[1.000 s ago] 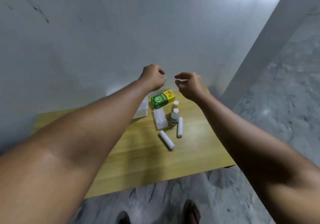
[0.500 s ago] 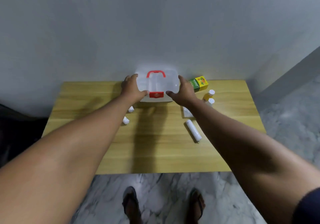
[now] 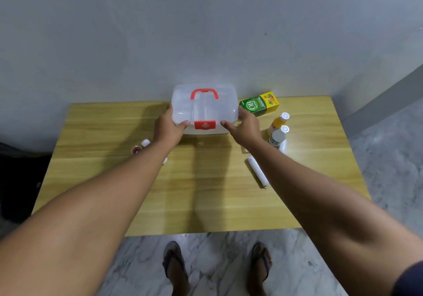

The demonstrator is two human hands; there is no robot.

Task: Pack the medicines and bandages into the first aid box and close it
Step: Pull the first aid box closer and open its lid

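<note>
Both grips, 2 bare hands, are clamping the translucent white plastic first aid box [image 3: 204, 109] from opposite ends. The left grip [image 3: 168, 127] is curling its fingers round the left side, with the thumb lying on the front edge of the lid. The right grip [image 3: 243, 127] is doing the same on the right side, its thumb pointing toward the red latch with a white cross [image 3: 204, 125]. The box is standing at the far edge of the light wooden desk [image 3: 206, 195], close to the grey wall [image 3: 206, 32]. Its lid is sitting down on the base and its red carrying handle [image 3: 204, 93] is lying flat on top.

Just right of the box, a green and yellow cardboard carton [image 3: 259, 104] is lying on the desk. Nearer the camera, 2 bottles are standing side by side: a white-capped bottle of yellow liquid [image 3: 278, 122] and a white-capped white bottle [image 3: 278, 135]. A white bandage roll [image 3: 257, 171] is lying beside the right forearm. Left of the left forearm, a small white-capped item [image 3: 145, 142] and a small reddish round item [image 3: 135, 150] are resting, too small to identify. Below the desk, 2 sandalled feet [image 3: 175, 263] are standing on a grey marbled floor [image 3: 217, 245].
</note>
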